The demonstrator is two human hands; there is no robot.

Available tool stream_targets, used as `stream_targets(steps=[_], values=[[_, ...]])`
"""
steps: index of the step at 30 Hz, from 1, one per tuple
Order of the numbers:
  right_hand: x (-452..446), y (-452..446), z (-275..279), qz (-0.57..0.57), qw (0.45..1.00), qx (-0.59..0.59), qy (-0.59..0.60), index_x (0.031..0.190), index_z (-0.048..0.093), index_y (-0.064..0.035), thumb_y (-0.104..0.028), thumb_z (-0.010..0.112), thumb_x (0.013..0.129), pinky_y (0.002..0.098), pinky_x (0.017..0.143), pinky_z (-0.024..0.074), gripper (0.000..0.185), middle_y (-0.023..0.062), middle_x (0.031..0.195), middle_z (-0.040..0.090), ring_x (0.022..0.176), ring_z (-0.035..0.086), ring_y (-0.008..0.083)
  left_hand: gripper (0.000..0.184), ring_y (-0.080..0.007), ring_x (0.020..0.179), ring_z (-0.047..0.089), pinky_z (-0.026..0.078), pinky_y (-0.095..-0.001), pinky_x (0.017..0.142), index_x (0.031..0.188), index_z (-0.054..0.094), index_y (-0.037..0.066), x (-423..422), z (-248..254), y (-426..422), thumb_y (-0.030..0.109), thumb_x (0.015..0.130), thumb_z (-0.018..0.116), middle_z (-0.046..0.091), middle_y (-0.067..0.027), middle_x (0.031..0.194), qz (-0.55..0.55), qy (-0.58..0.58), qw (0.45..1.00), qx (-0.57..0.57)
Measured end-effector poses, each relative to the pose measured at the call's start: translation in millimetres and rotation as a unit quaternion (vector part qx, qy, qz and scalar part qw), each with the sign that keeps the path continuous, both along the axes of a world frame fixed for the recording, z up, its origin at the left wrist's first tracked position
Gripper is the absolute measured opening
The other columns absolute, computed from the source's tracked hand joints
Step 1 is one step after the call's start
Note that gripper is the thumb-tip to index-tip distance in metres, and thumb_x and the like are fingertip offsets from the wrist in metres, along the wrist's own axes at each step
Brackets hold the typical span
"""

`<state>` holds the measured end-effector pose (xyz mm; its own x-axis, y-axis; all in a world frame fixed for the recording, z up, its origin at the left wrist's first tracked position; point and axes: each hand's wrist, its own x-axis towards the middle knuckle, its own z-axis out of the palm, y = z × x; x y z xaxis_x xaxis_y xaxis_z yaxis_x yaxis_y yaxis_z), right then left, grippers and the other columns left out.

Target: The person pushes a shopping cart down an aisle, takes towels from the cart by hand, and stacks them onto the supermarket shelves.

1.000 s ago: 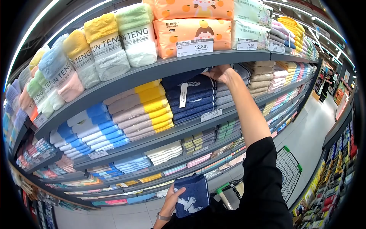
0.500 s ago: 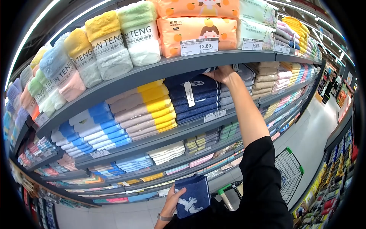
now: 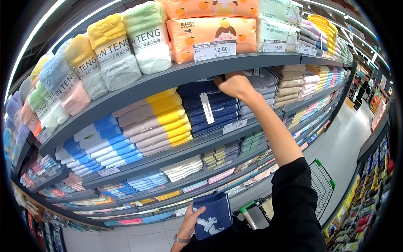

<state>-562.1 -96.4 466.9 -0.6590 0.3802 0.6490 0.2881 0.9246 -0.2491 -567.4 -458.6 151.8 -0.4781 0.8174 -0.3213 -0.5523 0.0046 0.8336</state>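
Low in the head view, my left hand is closed around the edge of a folded navy towel with a pale bird-like figure on it. My right hand reaches under the upper shelf to the top of a stack of navy towels. Its fingers are curled at the back edge of the stack, partly hidden in shadow, so what they grip is unclear. A white paper tag hangs down the front of that stack.
Grey towels and yellow-banded towels flank the navy stack. Above, orange packs and rolled towels line the upper shelf edge. A wire shopping cart stands at my right, with another display beyond it.
My right hand has moved slightly left along the top of the navy stack, its fingers more curled. The left hand and its towel stay put. The view has shifted slightly.
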Motion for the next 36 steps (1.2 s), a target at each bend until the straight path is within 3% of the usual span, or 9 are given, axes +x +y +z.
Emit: stream_targets(steps=[2,5,11,14,18,21,24,27,36], values=[[7,-19,-5,0.008,0.996,0.062,-0.063,0.133,0.048,-0.0027,-0.025,0.054,0.083,0.0434,0.102,0.0397,0.055,0.0262,0.125,0.055,0.118,0.047,0.0448,0.056,-0.0196,0.101,0.061,0.050,-0.0288,0.088,0.135,0.040,-0.005,0,2,-1,0.008,0.087,0.067,0.059,-0.0157,0.119,0.004,-0.002,1.000,-0.004],[-7,-19,-23,0.071,0.980,0.182,-0.018,0.134,0.047,-0.0037,-0.022,0.054,0.081,0.0435,0.103,0.0399,0.056,0.0272,0.124,0.055,0.118,0.048,0.0429,0.057,-0.0197,0.102,0.060,0.049,-0.0290,0.089,0.135,0.040,-0.005,1,4,-2,0.008,0.087,0.067,0.059,-0.0156,0.119,0.006,-0.010,1.000,-0.004],[-29,3,-15,-0.012,0.982,0.166,-0.087,0.121,0.057,-0.0057,-0.011,0.059,0.078,0.0446,0.096,0.0464,0.044,0.0211,0.120,0.058,0.112,0.056,0.0369,0.056,-0.0199,0.102,0.061,0.050,-0.0288,0.088,0.135,0.041,-0.005,2,2,-4,0.008,0.087,0.066,0.059,-0.0152,0.119,0.006,-0.005,1.000,-0.004],[-23,4,-5,0.000,0.980,0.191,-0.065,0.110,0.062,-0.0031,-0.013,0.059,0.078,0.0448,0.089,0.0492,0.034,0.0202,0.113,0.061,0.102,0.060,0.0382,0.055,-0.0196,0.103,0.061,0.050,-0.0288,0.089,0.135,0.041,-0.005,2,1,-8,0.007,0.088,0.066,0.059,-0.0150,0.119,0.012,-0.011,1.000,-0.003],[-23,16,0,0.052,0.995,0.084,0.033,0.099,0.063,0.0027,-0.018,0.060,0.080,0.0431,0.083,0.0492,0.028,0.0232,0.095,0.064,0.091,0.061,0.0397,0.054,-0.0192,0.103,0.061,0.050,-0.0288,0.089,0.135,0.041,-0.004,4,7,-8,0.007,0.088,0.066,0.059,-0.0148,0.119,0.011,-0.015,1.000,-0.002],[-14,2,10,0.000,0.993,0.063,-0.096,0.110,0.062,0.0003,-0.026,0.061,0.078,0.0430,0.092,0.0465,0.042,0.0249,0.111,0.062,0.105,0.058,0.0398,0.054,-0.0192,0.102,0.061,0.050,-0.0287,0.088,0.135,0.041,-0.005,4,4,-7,0.008,0.088,0.065,0.059,-0.0149,0.119,0.011,-0.008,1.000,-0.003],[-7,-7,2,0.042,0.992,0.030,-0.117,0.126,0.054,-0.0012,-0.032,0.061,0.078,0.0409,0.101,0.0413,0.058,0.0284,0.126,0.053,0.118,0.051,0.0410,0.054,-0.0192,0.102,0.061,0.050,-0.0288,0.089,0.135,0.041,-0.005,3,0,-8,0.008,0.088,0.065,0.059,-0.0152,0.119,0.008,-0.009,1.000,-0.003],[5,-11,16,0.078,0.977,-0.104,-0.170,0.139,0.042,-0.0034,-0.038,0.061,0.079,0.0387,0.108,0.0351,0.071,0.0297,0.138,0.043,0.129,0.041,0.0410,0.055,-0.0193,0.103,0.061,0.050,-0.0289,0.089,0.135,0.040,-0.006,2,1,-8,0.008,0.088,0.065,0.059,-0.0155,0.120,0.006,-0.008,1.000,0.000],[-2,-17,16,0.038,0.976,0.007,-0.214,0.138,0.046,-0.0085,-0.042,0.065,0.083,0.0395,0.110,0.0329,0.067,0.0217,0.143,0.040,0.132,0.038,0.0370,0.055,-0.0204,0.103,0.061,0.050,-0.0295,0.089,0.135,0.040,-0.006,2,-2,-5,0.008,0.088,0.065,0.059,-0.0159,0.119,0.007,-0.004,1.000,-0.012]])
